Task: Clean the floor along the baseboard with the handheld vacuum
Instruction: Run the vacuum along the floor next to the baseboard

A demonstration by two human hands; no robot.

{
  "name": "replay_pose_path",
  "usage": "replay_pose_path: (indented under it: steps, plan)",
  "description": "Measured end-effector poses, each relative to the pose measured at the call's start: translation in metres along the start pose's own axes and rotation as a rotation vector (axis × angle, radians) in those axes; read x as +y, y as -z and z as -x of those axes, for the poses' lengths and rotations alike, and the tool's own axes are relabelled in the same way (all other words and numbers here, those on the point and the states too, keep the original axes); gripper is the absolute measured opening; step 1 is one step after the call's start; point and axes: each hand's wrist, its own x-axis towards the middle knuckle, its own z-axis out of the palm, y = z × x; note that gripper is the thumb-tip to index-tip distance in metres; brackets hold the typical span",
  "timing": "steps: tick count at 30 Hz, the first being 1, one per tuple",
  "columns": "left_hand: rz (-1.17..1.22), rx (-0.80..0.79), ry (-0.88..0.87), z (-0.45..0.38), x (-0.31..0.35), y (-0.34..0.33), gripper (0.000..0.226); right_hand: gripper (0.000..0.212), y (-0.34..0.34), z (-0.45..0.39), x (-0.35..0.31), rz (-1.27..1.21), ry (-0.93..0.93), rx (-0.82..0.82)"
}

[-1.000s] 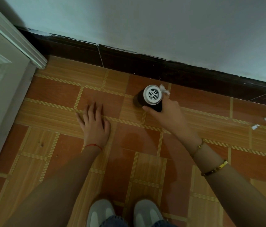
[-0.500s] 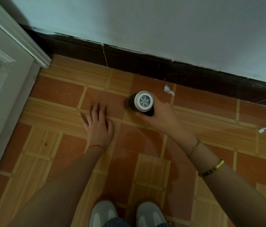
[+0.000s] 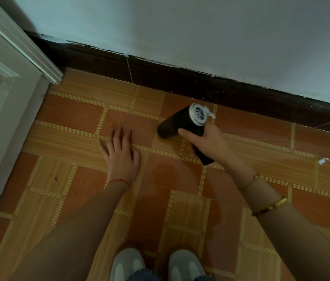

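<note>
Floor [image 3: 75,110] of orange-brown tiles crossed by pale striped bands, seen from above by a person crouched over it. Right hand [image 3: 204,140] grips the black handle of the handheld vacuum [image 3: 177,123], thumb lying across the dark body and fingers curled round the grip, whose lower end sticks out below the palm. The vacuum's dark cylindrical barrel lies tilted, its far end low on the tile to the left, its white grilled end cap [image 3: 198,114] raised and turned toward the camera, close to the baseboard [image 3: 231,92]. A white paper scrap [image 3: 209,112] sits just beside the cap on its right edge; whether it touches the grille cannot be told. Left hand [image 3: 119,157] rests flat on the floor, palm down, fingers straight and slightly spread, holding nothing, well left of the vacuum. A red string circles the left wrist; two gold bracelets [image 3: 269,207] sit on the right forearm. Two more white scraps [image 3: 322,160] lie on the tiles at far right, near the baseboard. The dark baseboard runs diagonally under a pale wall [image 3: 200,33]; a white door frame [image 3: 38,57] stands at left. Two grey shoe toes [image 3: 127,264] show at the bottom edge.
</note>
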Motion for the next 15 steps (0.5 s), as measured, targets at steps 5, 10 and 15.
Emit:
replay_pose_path:
  steps: [5,10,15]
  plan:
    - [0.006,0.004,0.002,0.001,0.000,0.000,0.055,0.044,-0.004,-0.006,0.007,0.058,0.038,0.175]
    - [-0.011,-0.002,0.003,0.000,0.001,0.000,0.055,0.056,0.001,-0.013,0.014,0.052,0.056,0.282]
    - [-0.010,-0.007,0.002,0.000,0.000,0.001,0.055,0.052,-0.017,-0.018,0.003,0.069,0.088,0.114]
